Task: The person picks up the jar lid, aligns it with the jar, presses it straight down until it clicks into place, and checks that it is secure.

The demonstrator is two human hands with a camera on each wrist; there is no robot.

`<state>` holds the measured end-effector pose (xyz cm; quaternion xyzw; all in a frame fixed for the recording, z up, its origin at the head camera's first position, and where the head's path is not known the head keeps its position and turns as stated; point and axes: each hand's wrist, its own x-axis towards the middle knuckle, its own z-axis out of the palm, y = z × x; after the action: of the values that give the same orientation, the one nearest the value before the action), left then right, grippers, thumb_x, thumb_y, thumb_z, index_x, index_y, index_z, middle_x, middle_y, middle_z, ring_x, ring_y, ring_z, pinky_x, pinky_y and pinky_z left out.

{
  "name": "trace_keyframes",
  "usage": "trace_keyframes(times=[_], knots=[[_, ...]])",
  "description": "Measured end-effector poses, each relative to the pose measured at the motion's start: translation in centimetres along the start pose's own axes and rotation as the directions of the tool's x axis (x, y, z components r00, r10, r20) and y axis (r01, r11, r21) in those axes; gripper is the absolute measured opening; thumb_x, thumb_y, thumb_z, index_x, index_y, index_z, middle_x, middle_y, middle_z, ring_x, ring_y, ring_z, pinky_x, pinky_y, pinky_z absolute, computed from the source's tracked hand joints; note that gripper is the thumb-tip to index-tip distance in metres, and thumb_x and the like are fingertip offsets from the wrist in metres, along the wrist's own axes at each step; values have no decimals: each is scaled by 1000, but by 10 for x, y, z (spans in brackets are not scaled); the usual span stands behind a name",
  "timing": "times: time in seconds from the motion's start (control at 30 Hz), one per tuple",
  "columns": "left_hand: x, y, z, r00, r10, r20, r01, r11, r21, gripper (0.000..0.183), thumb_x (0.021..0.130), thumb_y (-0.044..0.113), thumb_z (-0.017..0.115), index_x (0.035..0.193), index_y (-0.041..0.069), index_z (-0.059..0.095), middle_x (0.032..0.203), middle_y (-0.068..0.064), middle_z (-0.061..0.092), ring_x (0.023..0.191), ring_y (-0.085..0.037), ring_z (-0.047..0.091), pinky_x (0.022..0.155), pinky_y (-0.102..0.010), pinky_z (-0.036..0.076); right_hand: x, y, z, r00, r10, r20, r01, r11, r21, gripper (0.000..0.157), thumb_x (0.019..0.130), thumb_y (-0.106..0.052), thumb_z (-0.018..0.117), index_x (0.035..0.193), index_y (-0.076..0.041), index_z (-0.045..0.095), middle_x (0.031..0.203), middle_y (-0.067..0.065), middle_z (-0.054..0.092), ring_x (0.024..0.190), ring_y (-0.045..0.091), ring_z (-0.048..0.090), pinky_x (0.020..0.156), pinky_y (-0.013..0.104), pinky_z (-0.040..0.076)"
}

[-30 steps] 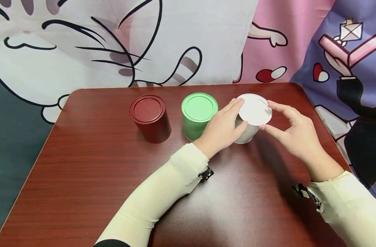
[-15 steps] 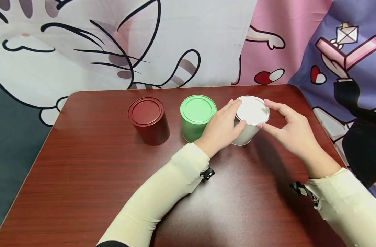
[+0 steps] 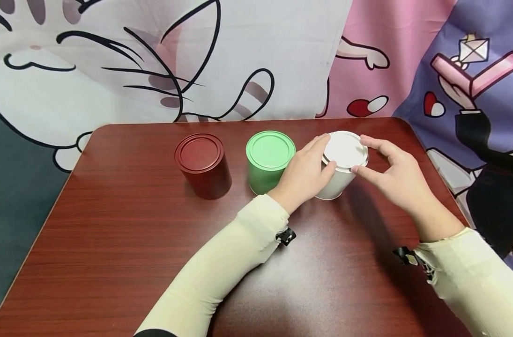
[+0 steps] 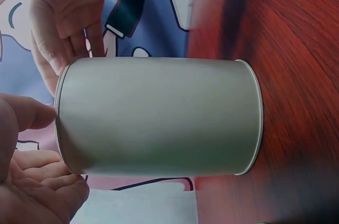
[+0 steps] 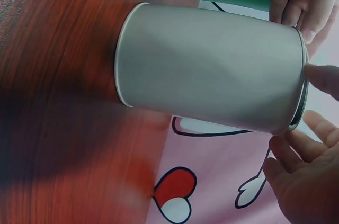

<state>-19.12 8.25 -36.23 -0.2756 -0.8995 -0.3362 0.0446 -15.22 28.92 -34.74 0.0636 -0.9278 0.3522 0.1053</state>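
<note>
A white can with a white lid stands upright at the back right of the table. My left hand grips the lid's rim from the left, thumb in front and fingers behind. From the right, my right hand pinches the same rim between thumb and fingers. A thin dark gap shows between lid and can in the right wrist view, on my right hand's side, so the lid sits slightly tilted. What is inside the can is hidden.
A green can with its lid on stands left of the white can, close to my left hand. Farther left is a dark red can, also lidded. The brown table ends at a printed cloth behind.
The lid has risen slightly at its front right edge, and a narrow gap shows under it. Both hands keep their hold, nearly unmoved. The head view has shifted slightly.
</note>
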Motion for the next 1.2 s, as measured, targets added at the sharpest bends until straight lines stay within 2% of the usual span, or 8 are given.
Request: trace_keyframes(times=[0.27, 0.53, 0.9, 1.2], knots=[[1, 1, 2, 1000, -15, 1, 15, 1000, -5, 57, 99, 25, 61, 149, 3, 45, 151, -6, 49, 135, -17, 51, 112, -23, 37, 1, -1, 1, 999, 20, 32, -20, 1000, -7, 61, 86, -17, 80, 142, -13, 57, 141, 9, 59, 130, 31, 52, 110, 43, 40], [1, 1, 2, 1000, -28, 0, 28, 1000, -12, 60, 100, 26, 62, 151, 2, 43, 154, -9, 45, 139, -18, 47, 114, -24, 33, 2, -1, 3, 999, 17, 34, -17, 1000, -9, 60, 89, -20, 77, 144, -13, 56, 140, 12, 59, 129, 31, 53, 108, 51, 40], [0, 0, 3, 1000, -20, -16, 19, 999, -43, 60, 98, 25, 65, 149, 2, 45, 152, -9, 48, 138, -18, 48, 114, -24, 34, 1, -2, 4, 999, 31, 21, -31, 999, -14, 56, 90, -22, 76, 142, -11, 58, 141, 9, 60, 130, 32, 53, 109, 46, 41], [0, 1, 3, 999, -23, -24, 22, 999, -47, 57, 98, 21, 62, 149, 4, 46, 153, -7, 47, 137, -17, 49, 113, -23, 35, 4, -7, 2, 1000, 14, 2, -14, 999, -32, 56, 88, -21, 78, 140, -12, 59, 139, 10, 61, 130, 31, 53, 108, 50, 41]])
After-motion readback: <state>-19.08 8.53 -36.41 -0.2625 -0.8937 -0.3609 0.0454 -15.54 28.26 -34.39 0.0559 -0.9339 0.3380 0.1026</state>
